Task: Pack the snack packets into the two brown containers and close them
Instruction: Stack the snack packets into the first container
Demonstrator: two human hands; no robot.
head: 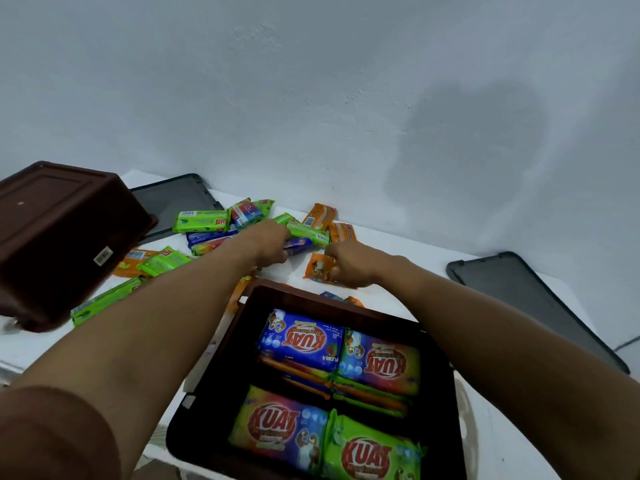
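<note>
Fingers (281, 255) curl round packets, left hand (266, 241) on a blue packet (300, 244), right hand (348, 266) on an orange packet (318, 266); loose grips risk drops outside the box (214, 403).

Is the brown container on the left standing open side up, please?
No, the left brown container is overturned, with its stickered base facing up towards the camera.

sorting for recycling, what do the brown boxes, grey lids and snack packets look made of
Brown boxes: moulded plastic by the look, smooth with a dull sheen and rounded rim. Grey lids: probably plastic too, thin, matte, with a raised edge. Snack packets: glossy printed film, likely plastic, crinkled and catching glare.
</note>
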